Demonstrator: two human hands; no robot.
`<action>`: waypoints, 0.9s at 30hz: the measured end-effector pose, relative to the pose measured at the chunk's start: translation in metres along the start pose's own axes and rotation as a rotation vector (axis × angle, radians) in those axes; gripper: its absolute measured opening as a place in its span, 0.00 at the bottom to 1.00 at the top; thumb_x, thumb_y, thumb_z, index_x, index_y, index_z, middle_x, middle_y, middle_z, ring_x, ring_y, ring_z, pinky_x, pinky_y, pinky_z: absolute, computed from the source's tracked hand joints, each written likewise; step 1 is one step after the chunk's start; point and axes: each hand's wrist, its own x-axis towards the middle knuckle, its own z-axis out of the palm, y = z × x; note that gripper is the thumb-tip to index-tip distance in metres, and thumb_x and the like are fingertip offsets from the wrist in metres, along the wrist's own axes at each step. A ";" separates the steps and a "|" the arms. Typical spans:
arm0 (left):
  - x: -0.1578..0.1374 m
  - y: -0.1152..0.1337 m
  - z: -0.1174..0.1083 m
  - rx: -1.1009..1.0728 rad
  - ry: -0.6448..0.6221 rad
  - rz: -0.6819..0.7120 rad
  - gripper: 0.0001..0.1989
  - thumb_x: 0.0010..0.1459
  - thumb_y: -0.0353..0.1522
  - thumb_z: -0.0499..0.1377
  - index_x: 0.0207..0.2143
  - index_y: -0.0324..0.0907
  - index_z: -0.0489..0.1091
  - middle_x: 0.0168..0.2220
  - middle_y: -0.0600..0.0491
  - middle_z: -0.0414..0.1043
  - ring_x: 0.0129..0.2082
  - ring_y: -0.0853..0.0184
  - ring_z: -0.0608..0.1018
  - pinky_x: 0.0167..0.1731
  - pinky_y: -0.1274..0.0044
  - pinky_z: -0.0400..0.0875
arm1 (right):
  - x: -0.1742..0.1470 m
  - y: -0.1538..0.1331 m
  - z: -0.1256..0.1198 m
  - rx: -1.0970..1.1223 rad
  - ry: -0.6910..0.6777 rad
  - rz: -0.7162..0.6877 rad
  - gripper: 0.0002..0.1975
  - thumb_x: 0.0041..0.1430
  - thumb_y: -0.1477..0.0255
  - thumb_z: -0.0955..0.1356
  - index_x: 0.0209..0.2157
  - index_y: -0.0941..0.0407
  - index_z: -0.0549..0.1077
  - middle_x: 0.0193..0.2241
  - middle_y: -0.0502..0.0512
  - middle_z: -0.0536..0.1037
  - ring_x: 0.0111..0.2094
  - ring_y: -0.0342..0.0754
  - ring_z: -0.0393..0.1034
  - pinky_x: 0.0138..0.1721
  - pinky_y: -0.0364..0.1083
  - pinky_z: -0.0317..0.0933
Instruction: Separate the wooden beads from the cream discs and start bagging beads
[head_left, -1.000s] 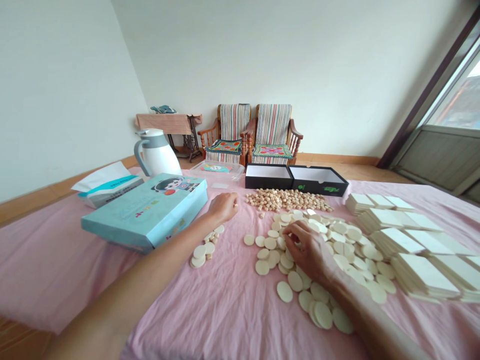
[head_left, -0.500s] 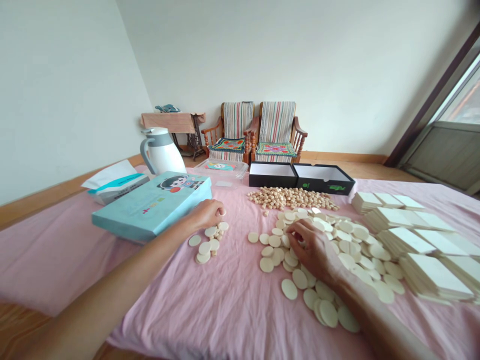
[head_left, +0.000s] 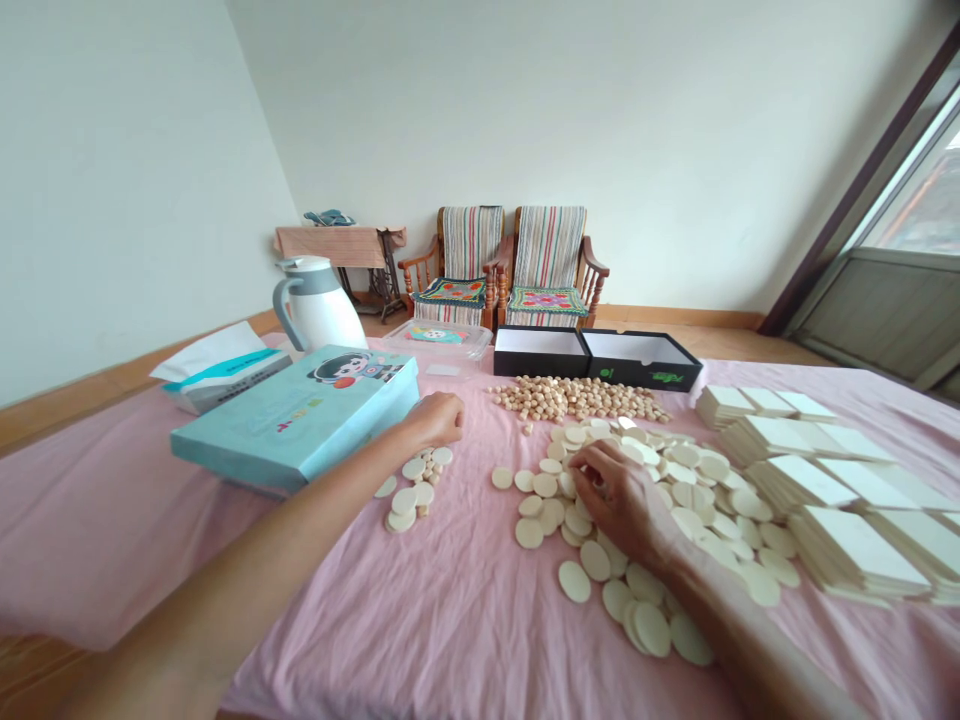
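My left hand is closed, held just above the cloth beside the blue box. Its fingers curl away from view, so anything inside them is hidden. Just below it lies a small group of round wooden discs mixed with small wooden pieces. Over the left part of a large heap of pale round wooden discs is my right hand, thumb and fingers drawn together. What those fingertips grip cannot be made out. Behind the heap spreads a pile of small wooden pieces.
A blue box, a tissue pack and a white jug stand left. Clear plastic container and black open boxes sit at the back. Stacks of pale square boards line the right. Pink cloth covers the surface.
My left hand has shifted slightly right and up from the small group, and the disc seen by its fingertips no longer shows. My right hand stays over the heap. The view has shifted slightly.
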 end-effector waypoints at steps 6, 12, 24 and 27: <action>0.019 0.015 -0.003 0.003 0.174 -0.032 0.15 0.54 0.29 0.53 0.44 0.42 0.71 0.43 0.51 0.75 0.40 0.67 0.76 0.41 0.79 0.68 | -0.001 0.002 -0.001 0.017 0.009 0.012 0.07 0.59 0.73 0.61 0.32 0.56 0.69 0.31 0.52 0.70 0.28 0.43 0.65 0.31 0.43 0.59; 0.001 -0.005 -0.001 0.124 0.005 -0.117 0.11 0.47 0.28 0.58 0.35 0.39 0.74 0.40 0.44 0.75 0.42 0.58 0.76 0.42 0.73 0.68 | -0.001 0.005 -0.002 0.005 0.037 -0.013 0.06 0.59 0.73 0.61 0.32 0.56 0.70 0.30 0.52 0.70 0.28 0.43 0.65 0.32 0.43 0.59; -0.015 0.014 -0.001 0.054 -0.014 -0.002 0.09 0.47 0.27 0.56 0.33 0.41 0.73 0.36 0.50 0.75 0.39 0.64 0.76 0.39 0.78 0.67 | 0.000 0.007 -0.004 -0.002 0.069 -0.001 0.05 0.58 0.73 0.62 0.31 0.56 0.69 0.30 0.52 0.70 0.28 0.43 0.64 0.31 0.42 0.58; -0.023 0.036 -0.001 -0.185 -0.035 0.195 0.09 0.49 0.30 0.57 0.35 0.41 0.73 0.35 0.53 0.75 0.34 0.69 0.76 0.34 0.82 0.67 | 0.000 0.008 -0.004 0.002 0.067 -0.008 0.05 0.58 0.73 0.62 0.31 0.56 0.69 0.30 0.52 0.70 0.28 0.43 0.65 0.31 0.42 0.58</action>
